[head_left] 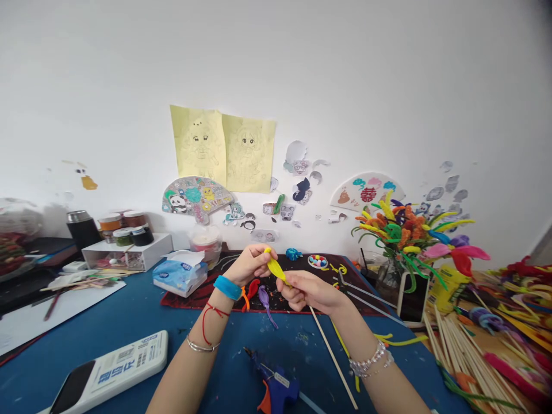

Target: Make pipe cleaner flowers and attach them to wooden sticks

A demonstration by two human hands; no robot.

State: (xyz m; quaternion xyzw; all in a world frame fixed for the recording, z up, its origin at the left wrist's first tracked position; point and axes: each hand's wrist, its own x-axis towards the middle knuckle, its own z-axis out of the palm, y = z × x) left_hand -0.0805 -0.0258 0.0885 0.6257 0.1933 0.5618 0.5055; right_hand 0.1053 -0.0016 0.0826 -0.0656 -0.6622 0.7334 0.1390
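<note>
Here we are, looking out from your head, one camera facing forward and tipped down over the blue tabletop (138, 313) toward the white wall (328, 69). The wall takes up the upper half, almost square-on! Your left hand (254, 263) and right hand (308, 292) come in from below, near the lens and about mid-frame. Nearer you, at the bottom edge, there's the glue gun (280, 386), seen from above. It's a wide view, with you centred.
</note>
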